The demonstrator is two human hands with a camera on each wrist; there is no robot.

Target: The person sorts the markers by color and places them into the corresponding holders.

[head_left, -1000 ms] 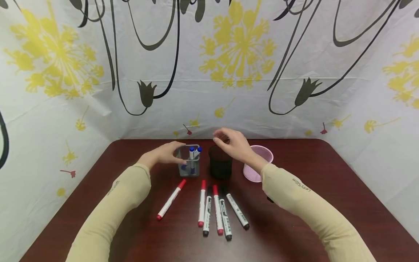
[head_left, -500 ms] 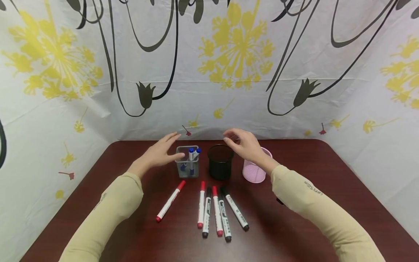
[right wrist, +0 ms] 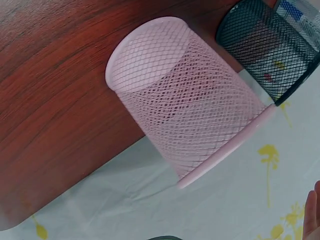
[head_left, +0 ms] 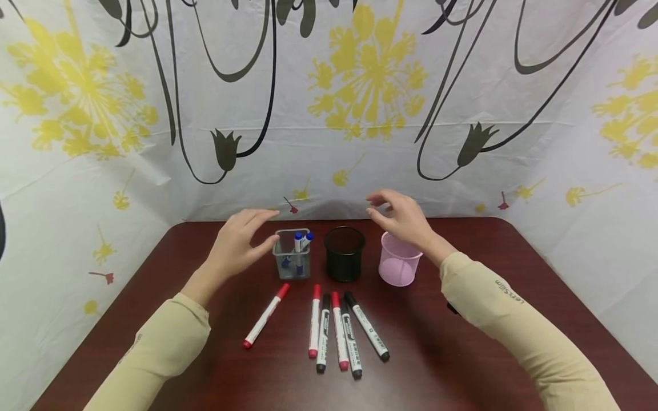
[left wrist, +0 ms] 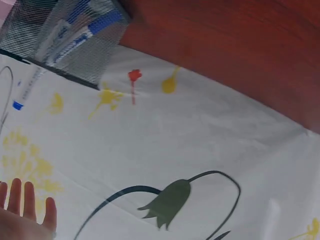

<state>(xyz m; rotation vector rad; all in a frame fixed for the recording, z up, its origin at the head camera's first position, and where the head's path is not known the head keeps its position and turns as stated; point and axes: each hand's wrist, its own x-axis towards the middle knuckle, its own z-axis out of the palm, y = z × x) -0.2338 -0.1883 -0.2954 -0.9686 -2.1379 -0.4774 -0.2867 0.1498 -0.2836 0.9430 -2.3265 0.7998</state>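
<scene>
My left hand is held up at the left of a square grey mesh pen holder, fingers spread and relaxed, gripping nothing. Two blue-capped markers stand in that holder. Beside it is a round black mesh pen holder. Above the rim of a round pink mesh pen holder hovers my right hand, its fingers loosely bent with nothing between them. The left wrist view catches fingertips at the lower left, away from the grey holder. Only fingertips of the right hand show in its wrist view.
On the dark red table, in front of the holders, lie several markers: a red one apart on the left, and a row of red and black ones. A patterned white cloth hangs behind the table.
Away from the grey holder, my left hand has drawn back to the left. My right hand has shifted right, from over the black holder to over the pink one. The markers stay in place.
</scene>
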